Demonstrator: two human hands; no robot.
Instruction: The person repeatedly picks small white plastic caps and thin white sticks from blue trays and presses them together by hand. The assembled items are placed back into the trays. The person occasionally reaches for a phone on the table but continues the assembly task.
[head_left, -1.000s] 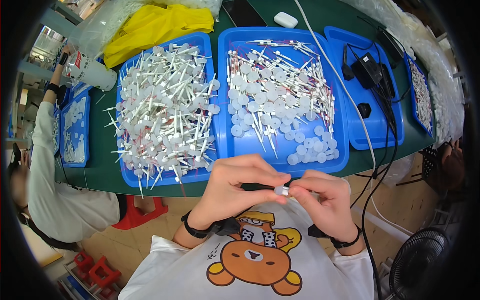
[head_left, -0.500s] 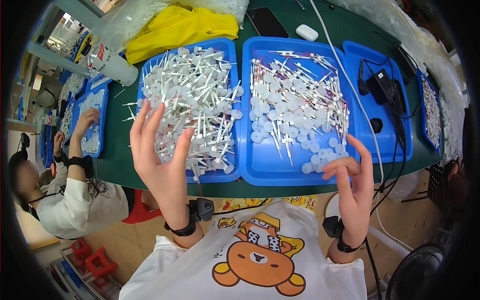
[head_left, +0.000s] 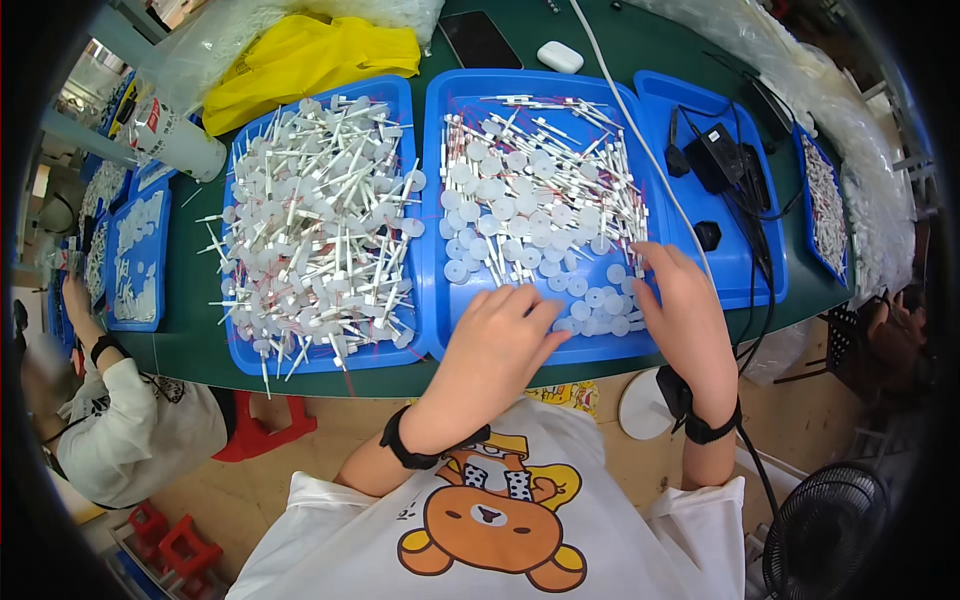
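My left hand (head_left: 500, 335) reaches over the near rim of the middle blue tray (head_left: 432, 300), its bent fingers and thumb apart beside translucent round discs (head_left: 600, 300). No held piece shows in it. At the tray's right side my right hand (head_left: 685, 310) is open, thumb and index finger apart around the ends of thin white sticks (head_left: 625, 205) with red wires. Whether a fingertip touches a stick is unclear. The left blue tray (head_left: 232, 335) is heaped with white sticks fitted with discs (head_left: 320, 220).
A right blue tray (head_left: 745, 285) holds a black adapter (head_left: 715, 158) and cables. A white cord (head_left: 640, 140) crosses the middle tray. Behind are a yellow bag (head_left: 310, 65), phone (head_left: 480, 40) and white case (head_left: 560, 57). At left, a person (head_left: 140, 420) works at other trays.
My left hand has swung right and down from the left tray to the middle tray. My right hand's fingers have moved left, into the middle tray. The whole view has shifted slightly.
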